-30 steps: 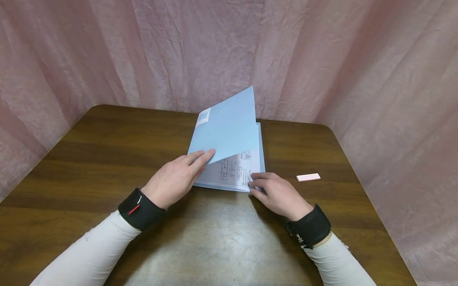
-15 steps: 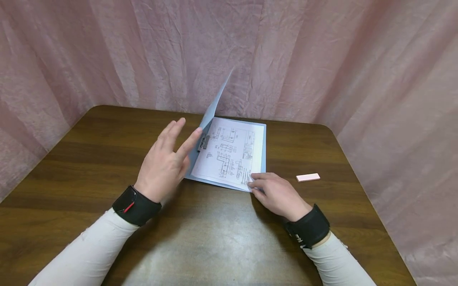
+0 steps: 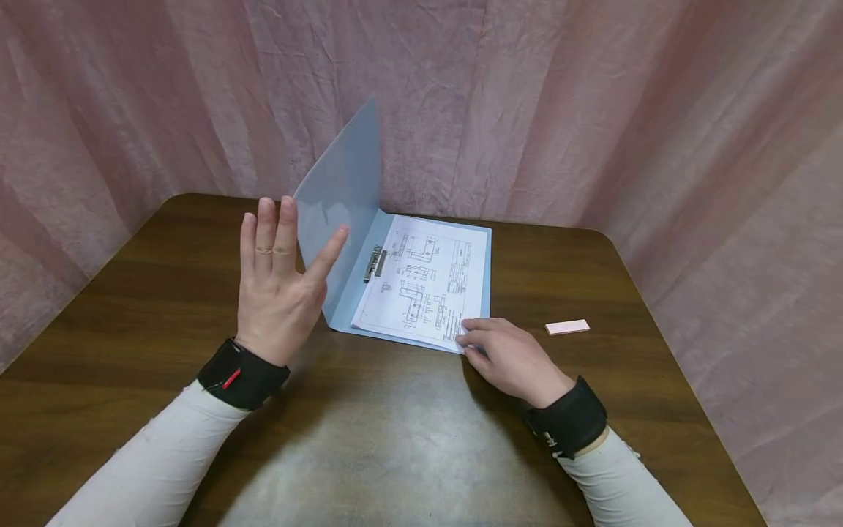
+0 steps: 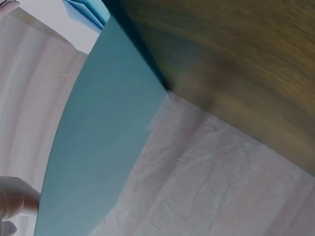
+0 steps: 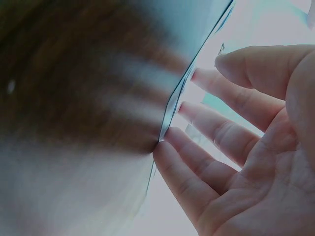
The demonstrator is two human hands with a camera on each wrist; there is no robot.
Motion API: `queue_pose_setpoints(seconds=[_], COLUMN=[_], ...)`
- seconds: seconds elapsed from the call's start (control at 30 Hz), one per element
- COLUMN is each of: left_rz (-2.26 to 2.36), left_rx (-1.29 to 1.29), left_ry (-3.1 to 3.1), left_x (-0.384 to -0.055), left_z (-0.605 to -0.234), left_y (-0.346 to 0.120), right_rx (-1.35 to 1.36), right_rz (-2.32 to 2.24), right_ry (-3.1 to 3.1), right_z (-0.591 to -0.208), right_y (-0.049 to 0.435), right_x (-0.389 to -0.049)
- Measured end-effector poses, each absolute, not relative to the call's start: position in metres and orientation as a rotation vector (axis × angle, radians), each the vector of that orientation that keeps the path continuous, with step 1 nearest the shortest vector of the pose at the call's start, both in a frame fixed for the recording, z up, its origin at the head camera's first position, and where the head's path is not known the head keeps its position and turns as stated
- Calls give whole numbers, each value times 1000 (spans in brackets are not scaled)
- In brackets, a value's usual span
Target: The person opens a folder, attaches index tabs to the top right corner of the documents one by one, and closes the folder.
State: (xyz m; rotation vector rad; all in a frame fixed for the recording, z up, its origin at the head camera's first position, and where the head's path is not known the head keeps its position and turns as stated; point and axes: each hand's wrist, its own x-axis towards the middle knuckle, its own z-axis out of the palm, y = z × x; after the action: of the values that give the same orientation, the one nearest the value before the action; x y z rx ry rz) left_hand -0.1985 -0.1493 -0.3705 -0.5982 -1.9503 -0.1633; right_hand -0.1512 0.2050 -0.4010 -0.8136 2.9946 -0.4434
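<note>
A light blue folder [image 3: 489, 274] lies spread on the table, its cover [image 3: 349, 176] standing steeply up at the left. Inside are white sheets [image 3: 428, 278] with technical drawings, beside a metal clip [image 3: 375, 263] near the spine. My left hand [image 3: 276, 293] is at the cover's near edge, fingers straight and thumb stretched out across its inner side. In the left wrist view, a fingertip [image 4: 24, 201] shows right at the cover's edge. My right hand [image 3: 514, 359] rests its fingertips on the near right corner of the sheets and folder; the right wrist view shows those fingers extended [image 5: 216, 128].
A small pale pink block [image 3: 567, 327] lies on the wooden table [image 3: 421, 439], right of the folder. Pink curtains [image 3: 421, 110] hang behind the table's far edge and along its sides.
The cover has swung up and leftward from lying partly over the sheets, uncovering drawings and clip. My left hand has moved left and up with it. The right hand has stayed put.
</note>
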Motion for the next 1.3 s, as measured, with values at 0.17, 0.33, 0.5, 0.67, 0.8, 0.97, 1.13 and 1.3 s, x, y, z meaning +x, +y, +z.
queue_pose_setpoints(seconds=[0.17,0.33,0.5,0.67,0.8,0.97,1.13,1.3], left_rz=[-136,-141,-61,-28,-108,-221,-300,-313], left_rx=[-569,-536,-584,-681,-735,-704,-661,-660], left_ry=[-1928,-1916,-2030,-2299,-2591,-2856,-2970,-3058], left_x=[-199,-201,-202,-206,-208,-212,-218,-222], left_z=[-375,-378,-379,-381,-387,-393,-394,-399], left_y=[-155,-160,-163,-158,-144,-126,-116,-111], right_rx=[-825,-822,-816,-787,-779,-784,-776,-758], right_rz=[-437,-429,-428,-417,-418,-430,-446,-447], right_ry=[2993,2998,3001,2999,2999,2989,2977,2971], right_z=[-401,-401,-401,-401,-403,-404,-404,-404], right_y=[205,206,208,209,209,207,205,205], right_x=[-152,-154,-154,-154,-154,-154,-155,-154])
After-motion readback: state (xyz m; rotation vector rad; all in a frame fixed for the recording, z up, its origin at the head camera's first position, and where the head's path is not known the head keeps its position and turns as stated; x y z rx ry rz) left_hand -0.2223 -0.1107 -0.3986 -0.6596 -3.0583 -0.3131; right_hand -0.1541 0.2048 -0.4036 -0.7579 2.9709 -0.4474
